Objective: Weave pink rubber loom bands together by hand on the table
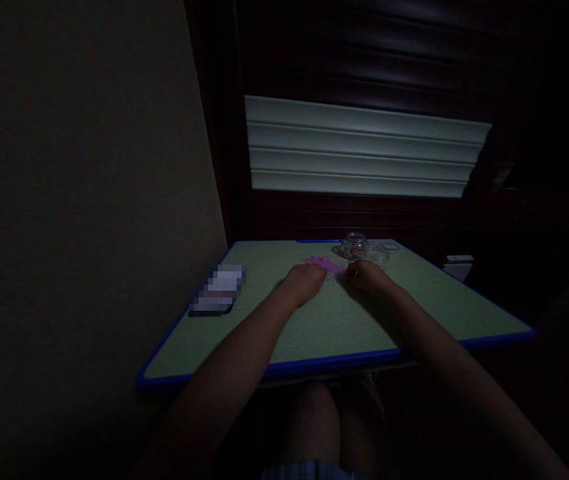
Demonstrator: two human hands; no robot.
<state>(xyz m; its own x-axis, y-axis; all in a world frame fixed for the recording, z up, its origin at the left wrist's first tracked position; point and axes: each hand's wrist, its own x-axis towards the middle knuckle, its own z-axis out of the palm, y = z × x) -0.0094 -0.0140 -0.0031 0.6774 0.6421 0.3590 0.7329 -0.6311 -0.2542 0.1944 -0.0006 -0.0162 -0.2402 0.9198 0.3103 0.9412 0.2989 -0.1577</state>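
Pink pile of small pieces (323, 265), translucent in look, with a few paler bits toward its right end; single pieces too small and dim to make out. Position: on the tabletop, between the two hands and slightly beyond the left one.

Left hand (307, 283): back uppermost, fingers curled in, fingertips at the near edge of the pile. Whether anything is pinched in it cannot be told.

Right hand (368, 276): fingers bent and drawn narrow, tips pointing toward the left hand at the right end of the pile. Its contents, if any, cannot be told either.

Glass jar (354, 247): clear, round, upright, partly filled with small multicoloured rings; just beyond the right hand.

Clear round dish or lid (378, 255): beside the jar, behind the right hand; exact form uncertain.

Small pale item (390, 247): flat, farther out and to the right of the right hand; details unclear.

Flat rectangular object (219, 290): blurred into blocks, light face, dark near edge; lying well to the left of the left hand.

Table (334, 327): pale green top, blue rim, beneath both hands.

Slatted pale panel (364, 150): set in dark woodwork, well beyond both hands.

Plain wall (89, 167): far left of the left hand, in shadow.
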